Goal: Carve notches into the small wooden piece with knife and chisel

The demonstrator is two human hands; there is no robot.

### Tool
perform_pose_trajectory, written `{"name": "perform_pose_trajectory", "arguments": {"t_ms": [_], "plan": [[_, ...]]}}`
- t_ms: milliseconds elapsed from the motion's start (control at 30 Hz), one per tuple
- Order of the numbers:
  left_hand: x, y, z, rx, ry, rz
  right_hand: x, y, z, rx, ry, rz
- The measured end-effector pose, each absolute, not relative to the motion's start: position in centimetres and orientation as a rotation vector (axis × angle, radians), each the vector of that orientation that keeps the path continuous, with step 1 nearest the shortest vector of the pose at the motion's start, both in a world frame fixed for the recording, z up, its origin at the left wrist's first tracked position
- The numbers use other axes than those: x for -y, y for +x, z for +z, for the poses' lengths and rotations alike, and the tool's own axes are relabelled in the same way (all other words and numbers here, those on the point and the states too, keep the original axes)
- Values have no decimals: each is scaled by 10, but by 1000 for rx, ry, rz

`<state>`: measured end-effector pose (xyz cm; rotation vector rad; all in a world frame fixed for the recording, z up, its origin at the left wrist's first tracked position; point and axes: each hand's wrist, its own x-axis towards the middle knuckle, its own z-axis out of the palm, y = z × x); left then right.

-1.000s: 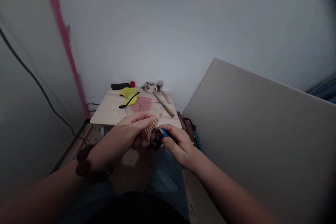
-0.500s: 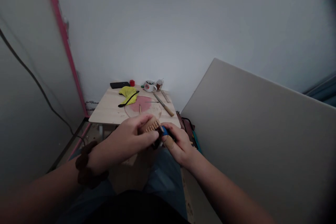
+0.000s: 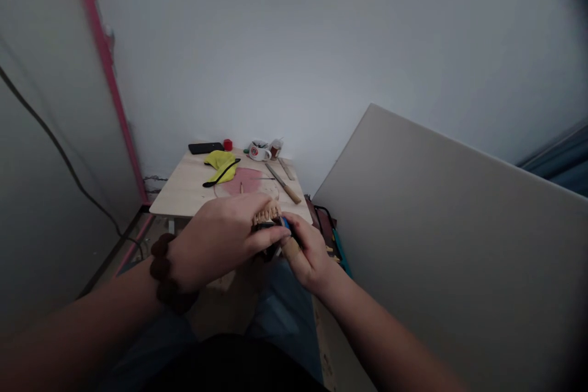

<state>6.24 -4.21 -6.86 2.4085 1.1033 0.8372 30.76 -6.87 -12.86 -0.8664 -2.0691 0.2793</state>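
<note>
My left hand (image 3: pixel 225 226) is wrapped round a pale carved wooden piece (image 3: pixel 267 214) with a row of notches along its edge. Its thumb stretches across to the right hand. In my right hand (image 3: pixel 310 257), closed, sits a small blue-handled tool (image 3: pixel 286 222), pressed close to the notched wood. Fingers hide most of the tool, and its tip cannot be made out. A dark part shows beneath the wood, between the hands. A tan wrap covers part of the right thumb.
Beyond the hands stands a light wooden table (image 3: pixel 177 193). On it lie a yellow cloth (image 3: pixel 223 166), a black phone (image 3: pixel 206 148), a wooden-handled file (image 3: pixel 291 194), a white mug (image 3: pixel 260 151) and a red cap (image 3: pixel 228 144). A pale panel (image 3: pixel 436 226) rises on the right.
My left hand has rolled further over the wooden piece, its thumb moving right onto the blue-handled tool. The right hand keeps its grip. The view has shifted slightly.
</note>
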Motion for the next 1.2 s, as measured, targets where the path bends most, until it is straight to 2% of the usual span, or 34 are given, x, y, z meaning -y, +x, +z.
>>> {"name": "perform_pose_trajectory", "arguments": {"t_ms": [200,367,600,933,1200], "plan": [[42,62,-70,-1136,2503,924,71,307,-137,2047,-869,268],[43,65,-71,-958,2312,1173,72,304,-142,2024,-868,252],[42,64,-69,-1011,2393,923,71,309,-144,2044,-835,117],[42,60,-72,-1003,2386,970,73,306,-147,2025,-849,145],[41,60,-72,-1024,2485,876,72,309,-148,2036,-831,145]]}}
